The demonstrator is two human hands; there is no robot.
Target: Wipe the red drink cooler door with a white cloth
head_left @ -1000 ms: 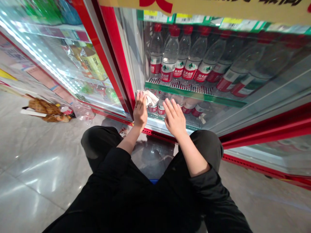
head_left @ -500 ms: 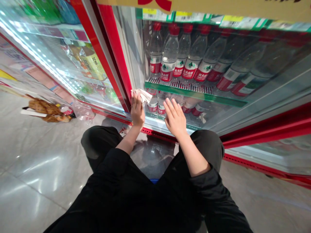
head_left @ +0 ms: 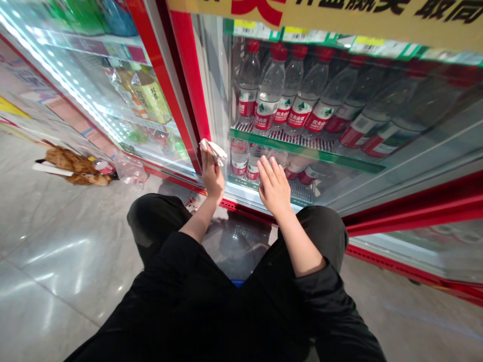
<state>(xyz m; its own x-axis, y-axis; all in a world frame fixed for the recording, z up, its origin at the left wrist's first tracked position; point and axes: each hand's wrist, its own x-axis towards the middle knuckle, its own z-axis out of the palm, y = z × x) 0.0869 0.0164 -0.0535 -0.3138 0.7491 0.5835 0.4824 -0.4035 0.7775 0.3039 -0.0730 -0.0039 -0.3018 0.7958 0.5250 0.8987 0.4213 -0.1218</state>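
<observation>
My left hand (head_left: 213, 176) holds a crumpled white cloth (head_left: 215, 152) against the lower left edge of a fridge's glass door, beside its red frame (head_left: 188, 65). The fingers point up and partly cover the cloth. Flat on the glass, or very close to it, my right hand (head_left: 274, 185) has its fingers stretched out and holds nothing. Behind the glass, water bottles (head_left: 268, 93) with red caps and red-and-white labels stand in a row on a green-edged shelf (head_left: 302, 148). More bottles on the lower shelf are partly hidden by my right hand.
A second lit fridge with drinks (head_left: 149, 93) stands at the left. On the floor before it lie a brown patterned bundle (head_left: 66, 163) and a clear plastic bag (head_left: 130, 168). A yellow banner (head_left: 339, 20) crosses the glass at the top. My knees are close to the fridge base.
The cloth is bunched differently in my left hand and sits slightly further left. My right hand stays nearly in place. The view has tilted a little, showing more of the banner.
</observation>
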